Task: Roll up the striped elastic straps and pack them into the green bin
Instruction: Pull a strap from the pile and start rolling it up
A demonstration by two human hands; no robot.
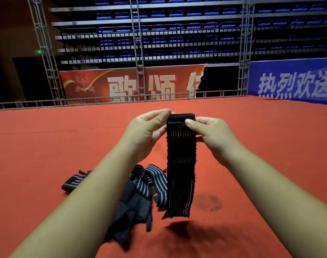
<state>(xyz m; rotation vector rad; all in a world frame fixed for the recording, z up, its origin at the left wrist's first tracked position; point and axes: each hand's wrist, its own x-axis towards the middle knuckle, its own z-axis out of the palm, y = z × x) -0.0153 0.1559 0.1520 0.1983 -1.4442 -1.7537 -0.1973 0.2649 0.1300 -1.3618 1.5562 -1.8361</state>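
Note:
A black elastic strap with thin pale stripes (180, 170) hangs in the air in front of me, its top end folded over into a small roll. My left hand (146, 131) pinches the left side of that rolled top. My right hand (212, 133) pinches the right side, thumb on the front. The strap's lower end dangles just above the red carpet. Below my left forearm lies a tangled pile of more striped straps (140, 190). One small strap (73, 181) lies apart to the left. No green bin is in view.
The red carpeted stage floor (252, 146) stretches around me. A metal rail and truss (140, 84) edge the far side, with red and blue banners and rows of blue seats behind. A dark stain (208, 202) marks the carpet at right.

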